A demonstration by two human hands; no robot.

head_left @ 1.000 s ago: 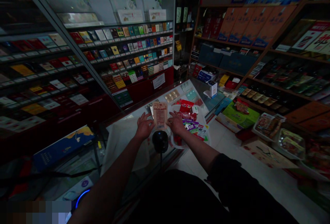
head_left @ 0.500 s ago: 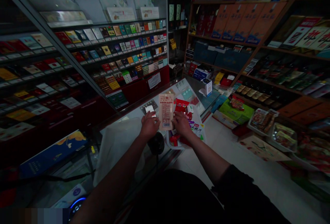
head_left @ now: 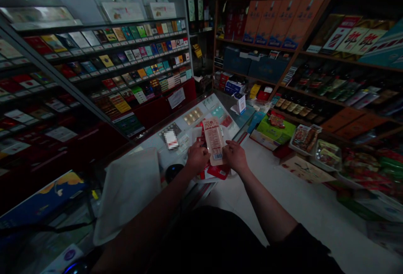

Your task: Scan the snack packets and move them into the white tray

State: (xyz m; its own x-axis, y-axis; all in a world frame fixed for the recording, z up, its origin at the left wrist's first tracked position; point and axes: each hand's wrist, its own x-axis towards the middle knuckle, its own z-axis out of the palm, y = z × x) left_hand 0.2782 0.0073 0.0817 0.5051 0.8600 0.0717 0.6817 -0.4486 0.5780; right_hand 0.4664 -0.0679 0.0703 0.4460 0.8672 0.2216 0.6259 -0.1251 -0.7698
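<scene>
A flat pale-pink snack packet with red print and a barcode lies tilted between my hands, above a white tray of red packets. My left hand is closed at its lower left edge. On the lower right edge, my right hand pinches the packet with thumb and fingers. Both hands cover parts of the tray and its contents. Beside my left wrist sits a black rounded device, partly hidden by my forearm.
A larger white tray stands left on the glass counter. A phone-like item, blurred out, lies on the counter beyond the black device. Cigarette shelves rise at the left; snack trays and a green box line the right.
The packet has shifted right in view and tilted over the snack tray. My left hand has come away from beside the phone-like item to the packet's edge. The camera view has turned slightly right.
</scene>
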